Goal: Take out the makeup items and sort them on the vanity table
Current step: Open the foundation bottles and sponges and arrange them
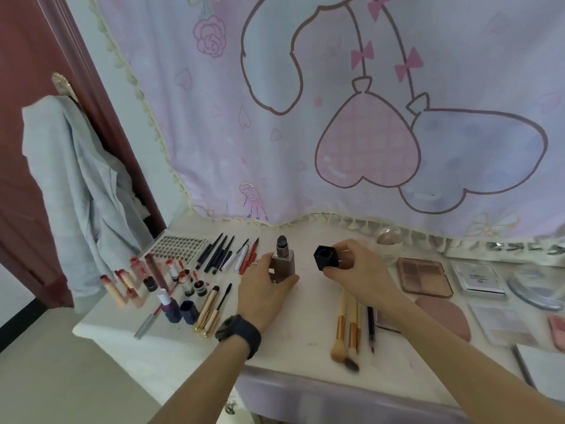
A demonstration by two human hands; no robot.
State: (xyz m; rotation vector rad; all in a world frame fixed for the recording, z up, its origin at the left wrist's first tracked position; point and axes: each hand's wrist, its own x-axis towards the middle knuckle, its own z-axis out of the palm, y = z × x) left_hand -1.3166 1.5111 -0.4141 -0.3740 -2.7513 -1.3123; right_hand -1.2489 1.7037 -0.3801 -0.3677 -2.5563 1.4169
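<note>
White table, front edge: brushes lying side by side. Behind them, left hand grips a brown bottle standing upright on the table (grey tip uncovered). Right hand pinches a black cap just beside, clear of the bottle. Pencils lined up behind.

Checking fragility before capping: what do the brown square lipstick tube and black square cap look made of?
The brown square lipstick tube: matte plastic or coated metal, judging by its dull sheen. The black square cap: likely hard matte plastic; hollow, no glare.
</note>
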